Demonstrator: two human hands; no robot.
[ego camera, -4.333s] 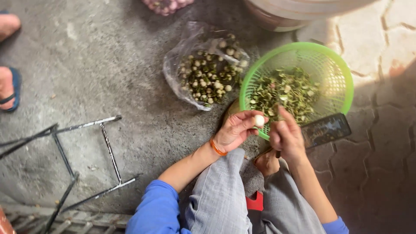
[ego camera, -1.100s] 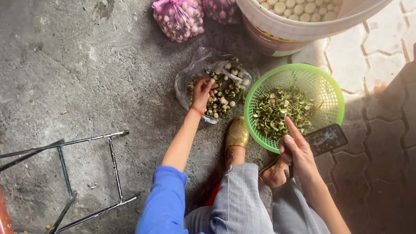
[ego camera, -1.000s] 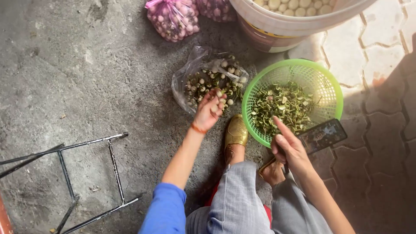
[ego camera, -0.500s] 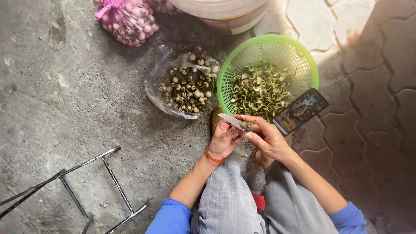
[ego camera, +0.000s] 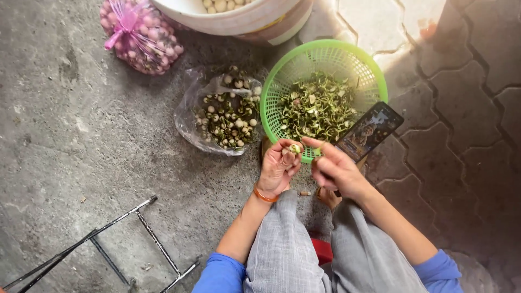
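My left hand (ego camera: 278,169) pinches a small round pale seed (ego camera: 294,148) with green skin, held just below the rim of a green plastic basket (ego camera: 274,92) full of green peelings. My right hand (ego camera: 332,167) is close beside it, index finger stretched toward the seed; whether it grips a small tool is unclear. A clear plastic bag (ego camera: 190,106) of unpeeled seeds lies open on the concrete to the left of the basket. An orange band circles my left wrist.
A phone (ego camera: 369,131) leans against the basket's right edge, screen lit. A white bucket (ego camera: 244,21) with pale peeled seeds stands at the top. A pink net bag (ego camera: 140,35) lies top left. A black metal frame (ego camera: 108,239) lies bottom left. Paving stones at right.
My left hand reached into the clear bag, took a seed and came back to my right hand in front of the basket. The camera view shifted as well.
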